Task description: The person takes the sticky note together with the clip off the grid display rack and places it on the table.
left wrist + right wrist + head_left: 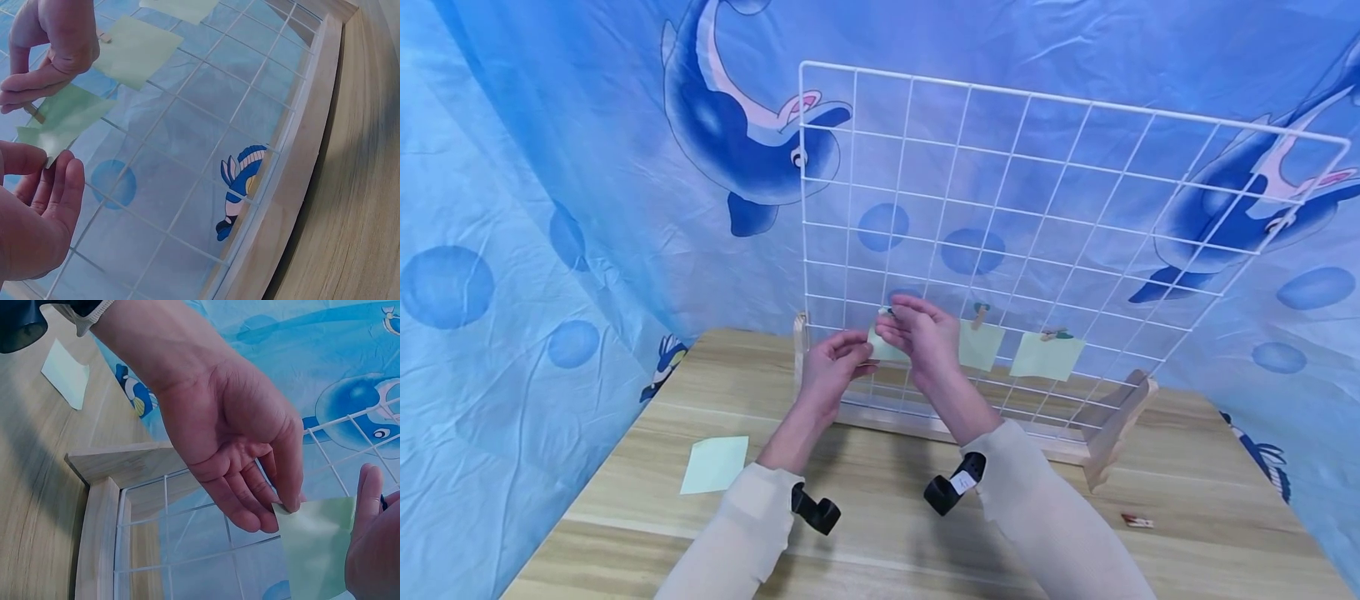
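Note:
A pale green paper note [887, 346] is held against the white wire grid [970, 200]. My left hand [835, 367] pinches its lower left corner between thumb and fingers, as the right wrist view shows at the note's corner [315, 550]. At the note's upper edge, my right hand [925, 337] pinches a small wooden clothespin [34, 113], mostly hidden behind the fingers. Immediately right of it, a second note [981, 346] hangs from a clothespin [980, 314]. A third note [1048, 357] hangs farther right under clothespins [1056, 335].
The grid stands in a wooden base [1045, 446] on the wood-grain table [865, 533]. Another note [715, 465] lies on the table at left, and a reddish clothespin [1137, 521] lies at right. A blue dolphin-print curtain [587, 167] hangs behind.

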The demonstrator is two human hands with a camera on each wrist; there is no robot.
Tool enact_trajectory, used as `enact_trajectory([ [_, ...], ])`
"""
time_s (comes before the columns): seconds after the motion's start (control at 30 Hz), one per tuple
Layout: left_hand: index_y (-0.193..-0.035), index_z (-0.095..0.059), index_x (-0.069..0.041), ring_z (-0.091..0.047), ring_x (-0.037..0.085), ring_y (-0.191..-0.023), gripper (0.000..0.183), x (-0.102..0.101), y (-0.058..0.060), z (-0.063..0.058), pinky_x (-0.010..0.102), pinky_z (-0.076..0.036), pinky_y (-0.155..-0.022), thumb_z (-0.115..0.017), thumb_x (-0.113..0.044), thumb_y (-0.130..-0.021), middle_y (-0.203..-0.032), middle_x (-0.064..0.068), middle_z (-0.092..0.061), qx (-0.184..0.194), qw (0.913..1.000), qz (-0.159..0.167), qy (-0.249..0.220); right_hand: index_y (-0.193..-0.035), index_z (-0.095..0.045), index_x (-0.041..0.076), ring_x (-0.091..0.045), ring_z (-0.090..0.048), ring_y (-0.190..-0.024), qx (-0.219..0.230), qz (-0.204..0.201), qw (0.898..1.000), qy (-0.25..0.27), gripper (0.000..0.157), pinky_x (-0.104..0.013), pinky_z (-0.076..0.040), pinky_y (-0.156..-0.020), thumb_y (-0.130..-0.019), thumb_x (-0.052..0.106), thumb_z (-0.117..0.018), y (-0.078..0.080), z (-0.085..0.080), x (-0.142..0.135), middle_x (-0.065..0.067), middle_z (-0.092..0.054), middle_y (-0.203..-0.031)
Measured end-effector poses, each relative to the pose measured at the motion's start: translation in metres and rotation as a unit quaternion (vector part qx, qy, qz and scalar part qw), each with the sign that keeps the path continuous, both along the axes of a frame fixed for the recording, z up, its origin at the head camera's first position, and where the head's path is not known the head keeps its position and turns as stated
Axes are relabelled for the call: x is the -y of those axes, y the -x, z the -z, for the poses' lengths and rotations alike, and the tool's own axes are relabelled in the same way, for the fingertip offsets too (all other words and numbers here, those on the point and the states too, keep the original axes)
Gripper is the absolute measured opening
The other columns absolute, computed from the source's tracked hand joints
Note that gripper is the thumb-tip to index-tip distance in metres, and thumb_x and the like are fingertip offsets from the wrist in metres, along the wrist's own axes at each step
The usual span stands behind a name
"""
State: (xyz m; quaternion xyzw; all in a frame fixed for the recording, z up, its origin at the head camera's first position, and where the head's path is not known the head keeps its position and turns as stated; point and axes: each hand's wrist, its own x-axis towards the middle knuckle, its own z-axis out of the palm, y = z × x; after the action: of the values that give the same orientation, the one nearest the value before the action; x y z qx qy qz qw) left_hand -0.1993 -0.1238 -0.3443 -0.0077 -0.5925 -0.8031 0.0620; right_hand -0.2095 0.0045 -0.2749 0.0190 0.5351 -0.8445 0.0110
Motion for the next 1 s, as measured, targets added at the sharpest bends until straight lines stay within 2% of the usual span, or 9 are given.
enact_trajectory([
  [0.17,-0.112,-0.059,0.01,-0.067,0.014,-0.073,0.024,0.001,-0.002,-0.002,0.03,-0.059,-0.074,-0.061,0.005,-0.088,-0.091,0.005,-0.068,-0.005,1.0,0.003,-0.004,-0.116,-0.061,-0.01,-0.013,-0.068,-0.056,-0.004,-0.004,1.0,-0.003,0.027,-0.02,-0.057,-0.058,-0.091,0.0,-0.057,-0.002,-0.002,-0.001,-0.006,-0.069,-0.067],
  [0.53,-0.113,-0.06,0.009,-0.067,0.015,-0.074,0.025,0.007,-0.009,0.001,0.029,-0.059,-0.074,-0.061,0.004,-0.088,-0.093,0.009,-0.068,0.004,0.9997,0.007,0.022,-0.115,-0.06,-0.012,-0.013,-0.068,-0.059,-0.038,-0.023,0.999,-0.012,0.026,-0.022,-0.058,-0.062,-0.092,0.001,-0.057,-0.01,-0.005,-0.002,-0.006,-0.069,-0.067],
  [0.8,-0.113,-0.06,0.01,-0.067,0.015,-0.075,0.026,0.012,-0.019,0.005,0.03,-0.059,-0.074,-0.06,0.005,-0.088,-0.093,0.009,-0.067,0.011,0.9992,0.013,0.036,-0.12,-0.06,-0.007,-0.015,-0.069,-0.061,-0.055,-0.032,0.998,-0.019,0.03,-0.024,-0.059,-0.064,-0.091,0.001,-0.056,-0.021,-0.005,-0.011,-0.007,-0.07,-0.069],
  [1.0,-0.114,-0.06,0.008,-0.067,0.019,-0.078,0.025,0.023,-0.031,0.011,0.031,-0.06,-0.071,-0.061,0.002,-0.09,-0.092,0.008,-0.066,0.021,0.9967,0.026,0.074,-0.127,-0.058,-0.002,-0.014,-0.069,-0.061,-0.056,-0.06,0.997,-0.012,0.035,-0.024,-0.058,-0.061,-0.092,0.002,-0.056,-0.032,-0.006,-0.019,-0.006,-0.07,-0.067],
])
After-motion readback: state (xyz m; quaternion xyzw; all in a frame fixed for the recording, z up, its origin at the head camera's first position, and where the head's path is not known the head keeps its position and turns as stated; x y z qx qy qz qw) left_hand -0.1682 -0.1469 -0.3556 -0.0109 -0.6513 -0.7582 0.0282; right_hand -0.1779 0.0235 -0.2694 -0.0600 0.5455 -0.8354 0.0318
